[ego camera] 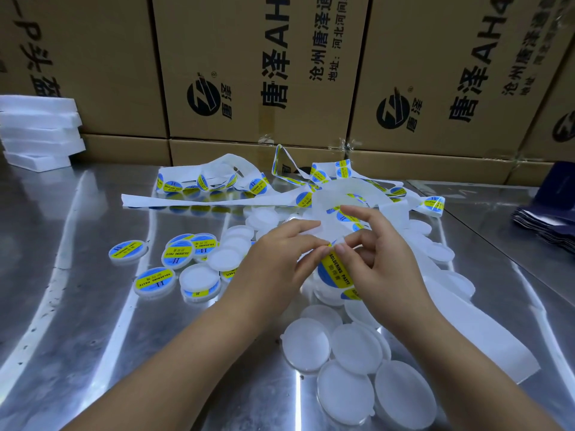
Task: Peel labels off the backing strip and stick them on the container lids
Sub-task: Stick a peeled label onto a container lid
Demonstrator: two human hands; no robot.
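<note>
Left grip (280,259) and right grip (384,265) pinch one "SOLDERING PASTE" label (337,273); we count four labelled lids (154,281) toward the desk's (77,306) left edge.

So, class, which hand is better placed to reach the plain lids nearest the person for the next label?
Probably the right hand: the plain lids lie just beside its wrist, while the left hand sits nearer the labelled lids. Both now pinch the label.
</note>
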